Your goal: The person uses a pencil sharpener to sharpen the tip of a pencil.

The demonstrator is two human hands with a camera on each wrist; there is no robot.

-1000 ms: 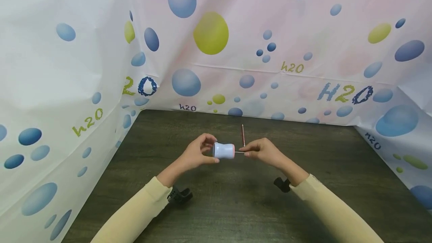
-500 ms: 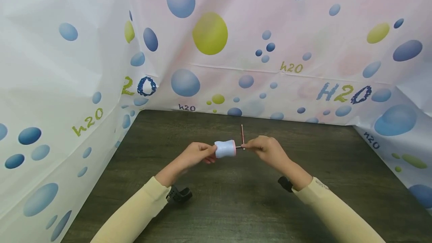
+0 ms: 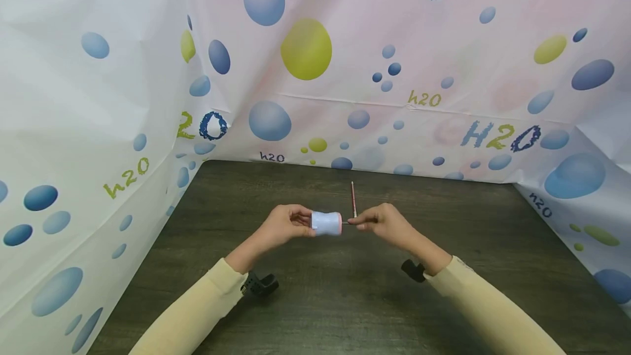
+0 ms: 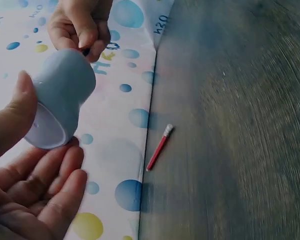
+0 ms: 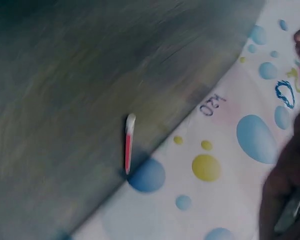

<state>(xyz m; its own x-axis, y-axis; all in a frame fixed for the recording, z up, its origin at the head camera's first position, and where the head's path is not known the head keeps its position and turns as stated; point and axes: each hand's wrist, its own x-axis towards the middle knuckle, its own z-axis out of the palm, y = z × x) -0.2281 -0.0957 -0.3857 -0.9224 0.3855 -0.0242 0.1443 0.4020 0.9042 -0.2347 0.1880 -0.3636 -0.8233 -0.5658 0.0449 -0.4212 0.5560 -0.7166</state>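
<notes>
My left hand holds a light blue, waisted cylinder with a pink end, lying level above the table. In the left wrist view, the thumb is along one side of the cylinder and the fingers are below its pale near end. A thin dark rod sticks out of the pink end. My right hand pinches that rod between thumb and fingertips. Its hidden part cannot be made out. Behind the hands a red pencil with a white end lies on the table, also visible in the right wrist view.
The dark wooden table runs back to a white sheet printed with blue and green bubbles. More sheeting stands along the left and right sides. Black straps with camera mounts sit at both wrists.
My left fingers have shifted round the cylinder, the thumb going from below to on top and back below. The cylinder rose slightly, then came down again. My right hand keeps pinching the rod.
</notes>
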